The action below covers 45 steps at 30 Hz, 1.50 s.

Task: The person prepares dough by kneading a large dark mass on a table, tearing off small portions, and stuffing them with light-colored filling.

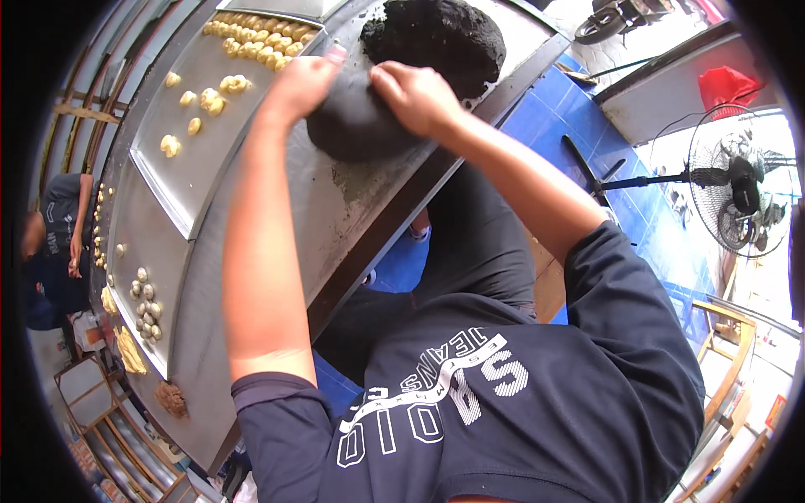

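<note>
Black, smooth and rounded, the dough sits between my hands over the scuffed metal counter. My right hand has its fingers curled closed on it; my left hand touches its far edge, fingers too hidden to tell how closed. Just beyond lies a rough, ragged-edged black mass. Knobbly yellow lumps dot the shiny tray.

left hand blurred, motorcycle cut off above
</note>
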Each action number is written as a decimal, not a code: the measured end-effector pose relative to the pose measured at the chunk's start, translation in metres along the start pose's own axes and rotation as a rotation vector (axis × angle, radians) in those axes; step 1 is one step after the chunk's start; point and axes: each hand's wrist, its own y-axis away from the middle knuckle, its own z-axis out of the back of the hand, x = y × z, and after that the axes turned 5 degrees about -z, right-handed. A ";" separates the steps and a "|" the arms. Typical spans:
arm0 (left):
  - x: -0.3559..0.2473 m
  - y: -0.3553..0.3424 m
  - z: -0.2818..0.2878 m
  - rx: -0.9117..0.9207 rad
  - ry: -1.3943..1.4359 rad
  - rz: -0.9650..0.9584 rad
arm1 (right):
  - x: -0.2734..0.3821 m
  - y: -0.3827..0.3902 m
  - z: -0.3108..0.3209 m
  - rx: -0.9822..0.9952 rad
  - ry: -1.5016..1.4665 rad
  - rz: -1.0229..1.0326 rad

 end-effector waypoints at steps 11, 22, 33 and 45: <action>-0.040 0.203 -0.078 -0.652 0.027 -0.095 | 0.047 0.027 0.026 0.392 -0.217 0.088; -0.022 0.238 -0.113 -0.737 1.308 0.092 | 0.071 0.122 -0.010 0.061 -0.345 0.277; 0.036 0.130 -0.005 -0.474 0.816 -0.075 | 0.113 0.090 -0.033 -0.231 -0.247 0.282; 0.055 0.098 -0.018 -0.543 0.284 -0.206 | 0.108 0.072 -0.083 -0.386 -0.092 0.315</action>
